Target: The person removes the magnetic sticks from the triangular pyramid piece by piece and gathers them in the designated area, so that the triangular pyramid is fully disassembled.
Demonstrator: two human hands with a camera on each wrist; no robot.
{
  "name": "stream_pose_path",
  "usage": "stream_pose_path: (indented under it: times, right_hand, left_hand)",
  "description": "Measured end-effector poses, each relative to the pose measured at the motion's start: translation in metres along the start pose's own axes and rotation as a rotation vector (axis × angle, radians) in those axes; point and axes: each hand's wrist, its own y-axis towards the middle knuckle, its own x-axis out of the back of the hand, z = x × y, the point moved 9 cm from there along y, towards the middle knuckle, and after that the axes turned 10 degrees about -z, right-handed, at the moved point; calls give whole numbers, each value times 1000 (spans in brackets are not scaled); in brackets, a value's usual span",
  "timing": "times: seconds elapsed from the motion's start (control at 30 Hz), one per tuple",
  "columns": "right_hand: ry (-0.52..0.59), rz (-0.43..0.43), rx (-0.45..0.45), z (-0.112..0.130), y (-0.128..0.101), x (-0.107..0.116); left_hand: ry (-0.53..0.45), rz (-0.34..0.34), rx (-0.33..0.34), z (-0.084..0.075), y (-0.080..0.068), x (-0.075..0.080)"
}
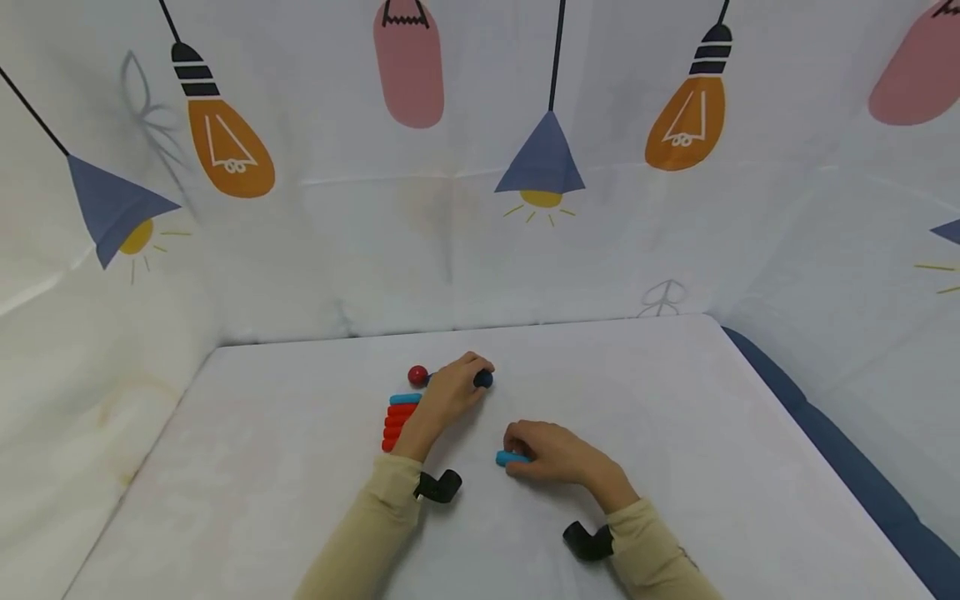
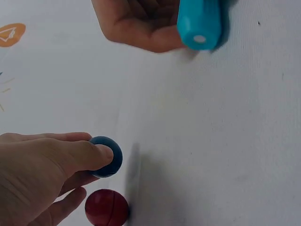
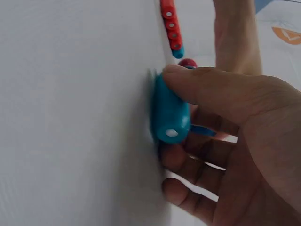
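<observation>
On white table [image 1: 675, 467], blue ball [image 1: 483, 380] is pinched by left hand [image 1: 450, 393] while blue cylinder [image 1: 511, 457] is clasped, steadied against rolling, by right hand [image 1: 551, 454].

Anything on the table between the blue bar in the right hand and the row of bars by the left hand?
Nothing visible: bare cloth lies between the blue bar and the row of bars.

Dark blue ball [image 1: 483, 380]: round, resting on the table beside a red ball [image 1: 417, 376]. Light blue peg [image 1: 512, 458]: short cylinder, lying flat, nearer the person.
</observation>
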Motion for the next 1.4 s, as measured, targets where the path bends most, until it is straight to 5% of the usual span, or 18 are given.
stream_pose_path:
  times: [0.2, 0.47, 0.63, 0.8, 1.1, 1.4]
  right_hand:
    - [-14, 32, -20, -2, -6, 7]
    - [-5, 42, -1, -4, -8, 12]
    - [32, 10, 21, -3, -8, 15]
    - [45, -24, 37, -6, -7, 16]
    - [101, -8, 51, -6, -4, 10]
    - [101, 39, 9, -7, -3, 5]
  left_hand:
    - [14, 12, 27, 11, -2, -5]
    - [-20, -65, -135, -11, -16, 3]
    - [-191, 80, -174, -41, -49, -7]
    - [-264, 211, -157, -49, -71, -20]
    - [-275, 217, -86, -30, -79, -13]
    - [-272, 166, 1, 12, -93, 28]
